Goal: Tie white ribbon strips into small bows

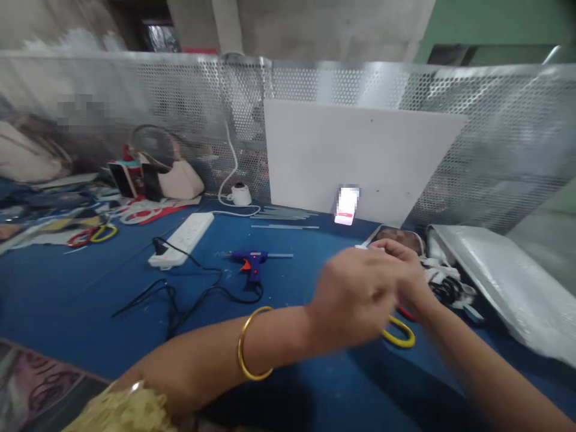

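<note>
My left hand, a gold bangle on its wrist, is raised over the blue table and closed, smeared by motion. Just behind it, my right hand is bent inward with its fingers pinched together. The two hands meet or overlap, and the left one covers most of the right one's fingers. A small white bit shows at the fingertips; its kind is unclear. Below the hands lie scissors with a yellow handle loop, partly hidden. To the left rests a blue glue gun with a glue stick in its back.
A white power strip and black cable lie left. Glue sticks sit near a white board with a lit phone against it. Plastic-wrapped packaging is at right; a handbag and more scissors are far left.
</note>
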A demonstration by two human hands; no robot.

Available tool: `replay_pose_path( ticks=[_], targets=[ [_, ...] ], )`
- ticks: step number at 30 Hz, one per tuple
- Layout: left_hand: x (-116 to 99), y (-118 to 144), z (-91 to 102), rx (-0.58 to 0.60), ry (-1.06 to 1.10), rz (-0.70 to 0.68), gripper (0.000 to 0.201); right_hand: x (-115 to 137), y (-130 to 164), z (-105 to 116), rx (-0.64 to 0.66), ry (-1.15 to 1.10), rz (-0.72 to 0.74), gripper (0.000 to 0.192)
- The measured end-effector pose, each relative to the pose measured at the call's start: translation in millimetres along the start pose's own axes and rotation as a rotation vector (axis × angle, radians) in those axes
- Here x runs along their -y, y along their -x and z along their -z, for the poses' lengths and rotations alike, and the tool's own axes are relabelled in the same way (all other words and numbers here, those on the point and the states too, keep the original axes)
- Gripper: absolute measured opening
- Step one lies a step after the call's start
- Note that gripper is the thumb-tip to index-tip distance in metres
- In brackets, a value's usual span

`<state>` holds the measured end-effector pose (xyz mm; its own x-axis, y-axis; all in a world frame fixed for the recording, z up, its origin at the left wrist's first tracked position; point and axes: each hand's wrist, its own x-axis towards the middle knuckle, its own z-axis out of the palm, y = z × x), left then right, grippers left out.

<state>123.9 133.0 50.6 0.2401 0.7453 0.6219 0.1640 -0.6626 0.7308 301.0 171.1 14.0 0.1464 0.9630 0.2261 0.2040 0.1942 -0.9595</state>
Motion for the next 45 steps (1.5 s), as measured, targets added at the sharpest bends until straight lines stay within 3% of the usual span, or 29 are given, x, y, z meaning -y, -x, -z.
replay_pose_path(
  ticks=[2,5,9,12,19,28,37,45],
  targets=[
    [19,3,-1.5,-0.054,0.034,0.131,0.020,-5,10,0,-0.033,-0.021,0.009,0.019],
    [49,17,-6.1,-0.170,0.136,0.448,0.022,-16,30,-4,-0.074,-0.099,-0.066,0.021],
    [66,43,-19.0,-0.038,0.315,0.615,0.036,-30,53,-15,-0.098,-0.151,-0.030,0.021],
    [66,55,-29.4,0.034,0.389,0.633,0.038,-34,60,-22,-0.103,-0.092,0.036,0.020],
    [68,48,-30.4,-0.016,0.473,0.674,0.028,-34,66,-22,-0.053,0.090,0.091,0.018],
    [74,42,-38.7,0.160,0.539,0.753,0.025,-50,67,-16,-0.166,0.210,0.045,0.019],
    [96,55,-30.9,0.156,0.585,0.824,0.029,-44,78,-24,0.005,0.221,0.020,0.017],
    [89,63,-35.7,0.236,0.471,0.658,0.024,-42,74,-20,0.055,0.284,0.056,0.013]
  ],
)
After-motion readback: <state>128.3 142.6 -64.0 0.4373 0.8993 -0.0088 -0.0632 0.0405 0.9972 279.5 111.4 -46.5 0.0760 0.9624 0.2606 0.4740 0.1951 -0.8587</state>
